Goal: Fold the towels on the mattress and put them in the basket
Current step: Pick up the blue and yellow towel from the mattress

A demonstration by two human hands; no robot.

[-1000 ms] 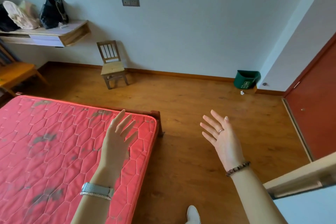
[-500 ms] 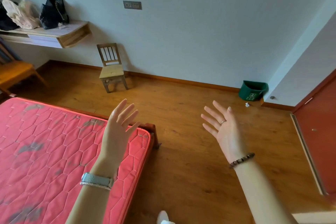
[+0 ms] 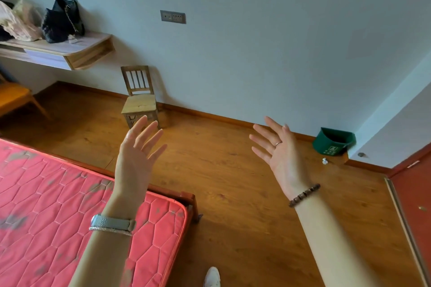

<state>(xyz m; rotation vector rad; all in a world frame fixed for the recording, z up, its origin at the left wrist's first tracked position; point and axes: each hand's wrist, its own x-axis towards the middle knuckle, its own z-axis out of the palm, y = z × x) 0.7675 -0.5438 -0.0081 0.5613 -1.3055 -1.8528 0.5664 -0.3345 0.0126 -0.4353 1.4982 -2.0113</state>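
Red mattress [image 3: 46, 205]; left hand [image 3: 135, 161], right hand [image 3: 282, 158], both empty, fingers spread

My red quilted mattress [image 3: 58, 212] lies low at my left, its top bare but for grey smudges. The wooden floor [image 3: 233, 182] carries a small wooden chair [image 3: 139, 100] by the wall and a green bin [image 3: 334, 141] in the far corner. A wall shelf [image 3: 63, 48] holds a black bag [image 3: 61, 22] and pale bundles [image 3: 19, 22].

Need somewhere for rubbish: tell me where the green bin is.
The green bin stands on the floor at far right, against the wall in the corner, beyond the right hand.
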